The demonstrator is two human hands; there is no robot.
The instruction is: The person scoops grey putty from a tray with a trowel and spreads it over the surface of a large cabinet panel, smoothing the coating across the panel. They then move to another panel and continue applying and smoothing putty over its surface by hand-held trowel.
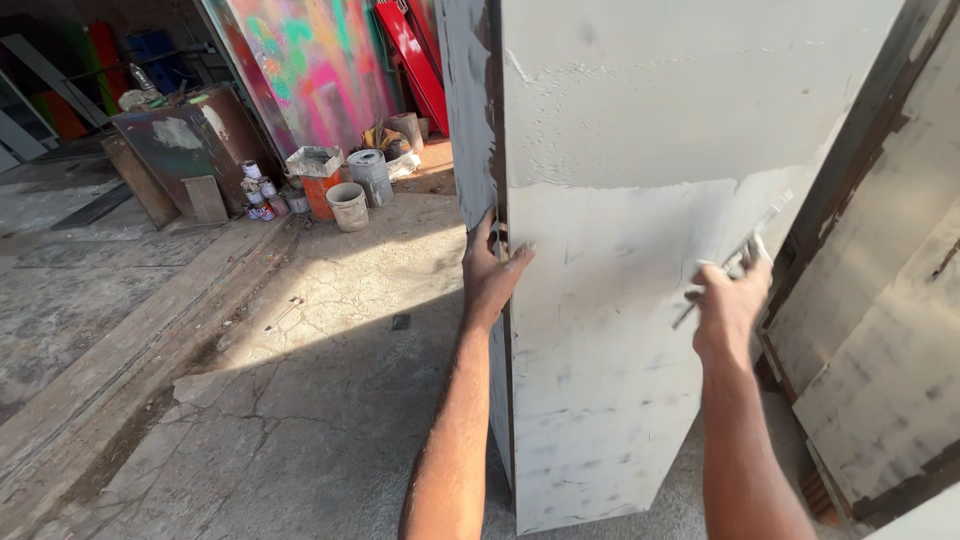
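A tall white-grey painted panel (640,120) stands upright in front of me, its lower part patchy and smeared. My left hand (492,268) grips its left edge, fingers wrapped around the rim. My right hand (730,300) holds a flat metal scraper (748,250) whose blade lies against the panel's face near the right side.
More whitish panels (890,330) lean at the right behind a dark frame. Paint cans and buckets (340,190) cluster at the back near a rusty metal cabinet (190,140) and a colourful sprayed board (310,60). Cracked concrete floor (300,380) spreads to the left.
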